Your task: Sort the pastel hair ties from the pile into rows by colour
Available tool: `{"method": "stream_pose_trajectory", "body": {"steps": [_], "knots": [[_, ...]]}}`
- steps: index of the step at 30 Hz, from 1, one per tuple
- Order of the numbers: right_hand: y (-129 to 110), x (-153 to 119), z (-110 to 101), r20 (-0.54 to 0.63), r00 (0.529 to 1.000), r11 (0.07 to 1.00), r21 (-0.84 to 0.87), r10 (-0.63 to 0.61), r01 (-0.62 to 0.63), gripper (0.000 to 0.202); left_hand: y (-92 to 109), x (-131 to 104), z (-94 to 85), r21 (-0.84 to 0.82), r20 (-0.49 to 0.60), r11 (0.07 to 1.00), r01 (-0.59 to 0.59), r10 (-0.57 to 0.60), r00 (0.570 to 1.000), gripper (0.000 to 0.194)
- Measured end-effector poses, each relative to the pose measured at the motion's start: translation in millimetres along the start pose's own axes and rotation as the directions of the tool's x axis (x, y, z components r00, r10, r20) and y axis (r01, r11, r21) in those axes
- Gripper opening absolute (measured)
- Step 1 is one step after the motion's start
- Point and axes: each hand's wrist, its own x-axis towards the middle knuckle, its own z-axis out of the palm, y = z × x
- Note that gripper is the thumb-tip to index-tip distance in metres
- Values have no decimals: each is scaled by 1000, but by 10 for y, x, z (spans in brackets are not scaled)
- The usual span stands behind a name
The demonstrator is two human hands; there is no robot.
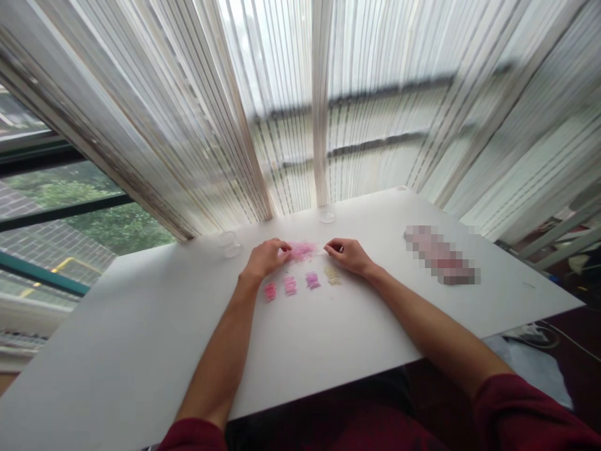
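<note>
A loose pile of thin pink pieces point(303, 251) lies on the white table between my two hands. My left hand point(272, 255) is at the pile's left edge, thumb and fingers brought together; whatever it pinches is too small to make out. At the pile's right, my right hand point(346, 254) has its fingertips closed, its contents also too small to tell. Nearer to me is a row of small groups: red-pink pieces point(270, 292), light pink pieces point(290, 285), purple pieces point(312, 280) and pale yellow pieces point(333, 275).
Clear round dishes stand toward the table's back, one at the left point(229, 245) and one near the middle point(327, 216). A pixelated pinkish object point(441, 255) lies at the right of the white table point(154, 332). String curtains point(319, 125) hang behind its back edge.
</note>
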Motion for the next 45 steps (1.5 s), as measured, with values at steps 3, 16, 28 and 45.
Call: {"method": "stream_pose_trajectory", "body": {"steps": [3,16,28,45], "knots": [[-3,-1,2,2,1000,1000,2,-10,10,21,-58,0,-29,-44,-18,999,-10,9,1000,22],[3,-9,13,-25,998,998,9,-55,55,21,-194,42,-64,-246,-103,968,-55,31,994,19],[-458,-174,71,25,973,942,257,-229,215,22,208,-333,-145,-532,-220,805,-263,168,961,26],[-715,-304,87,313,925,901,430,-213,62,12,275,-760,60,-562,-119,803,-200,160,980,15]]}}
